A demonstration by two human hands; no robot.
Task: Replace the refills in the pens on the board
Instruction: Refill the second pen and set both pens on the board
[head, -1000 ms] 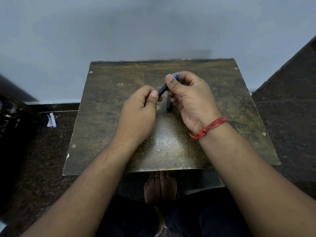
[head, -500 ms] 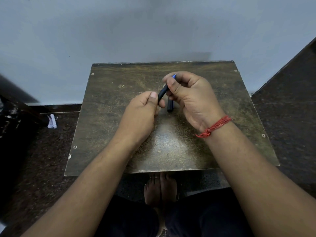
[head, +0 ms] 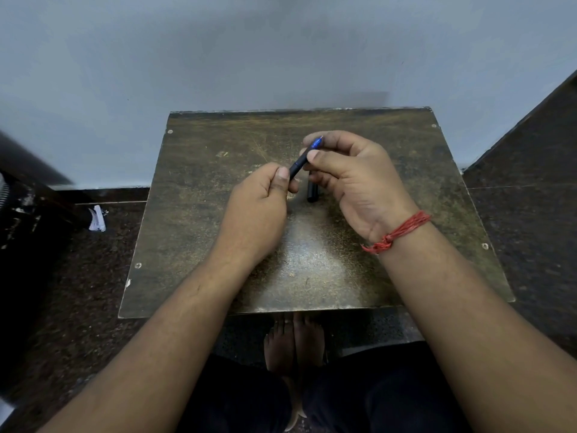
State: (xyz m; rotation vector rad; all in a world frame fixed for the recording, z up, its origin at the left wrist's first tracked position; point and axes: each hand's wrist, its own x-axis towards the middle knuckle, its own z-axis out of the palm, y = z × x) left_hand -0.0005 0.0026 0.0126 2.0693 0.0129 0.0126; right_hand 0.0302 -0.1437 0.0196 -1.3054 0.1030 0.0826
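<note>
Pen (head: 298,165): a slim dark barrel with a blue tip section, held in the air just above the middle of the board (head: 199,189), angled from lower left up to upper right with the tip toward the wall (head: 281,51).

Handling, as a judgement: the pen is light and rigid, its smooth plastic barrel is somewhat slippery, and the fine point and the thin refill inside are the parts likely to bend or break. Take hold of the barrel with one hand and the blue tip section with the other; avoid any load on the point itself.

Left hand (head: 259,207): fingers curled, thumb and forefinger pinching the lower end of the barrel.

Right hand (head: 352,179): fingers curled, thumb and forefinger pinching the upper end of the pen close to the blue tip. A red thread band (head: 399,229) sits on this wrist.

Second dark cylindrical part (head: 313,192): upright beneath the right hand's fingers. Whether it stands on the board or is held by the lower fingers cannot be told, nor whether it is a cap or a barrel section.
</note>
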